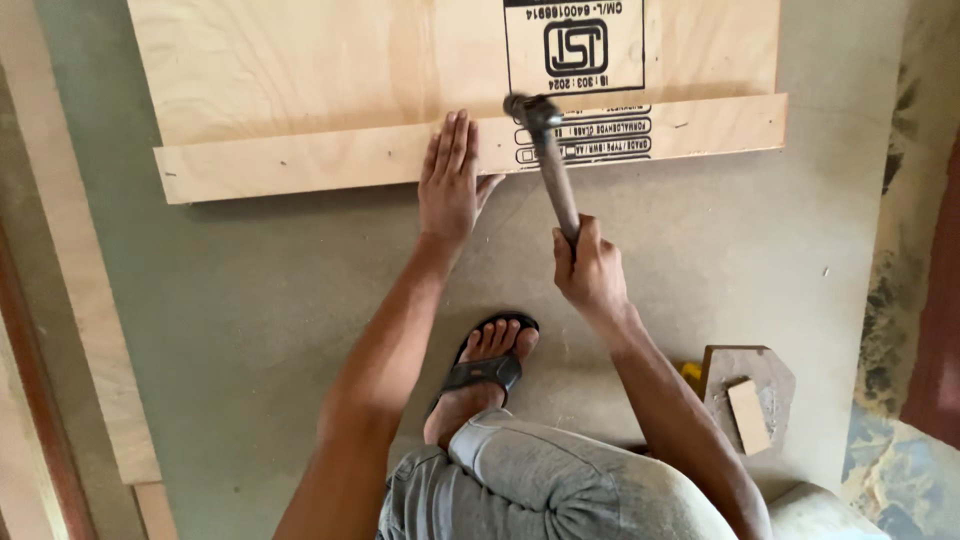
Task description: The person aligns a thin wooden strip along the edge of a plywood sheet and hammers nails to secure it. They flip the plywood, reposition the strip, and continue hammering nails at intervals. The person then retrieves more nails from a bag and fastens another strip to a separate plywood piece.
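My left hand (452, 180) lies flat, fingers together, pressing on a narrow plywood strip (300, 165) that sits along the near edge of a larger plywood sheet (320, 60). In my right hand (590, 268) I grip a hammer by its dark handle (557, 180). The metal hammer head (528, 107) is over the strip, just right of my left fingertips. A black printed stamp marks the sheet and strip beside the hammer head.
The boards lie on a grey floor (250, 300). My foot in a black sandal (485, 370) and my bent knee in grey cloth are below. A small wooden block on an angular wooden piece (750, 400) sits at the lower right. Long plywood strips (80, 300) run along the left.
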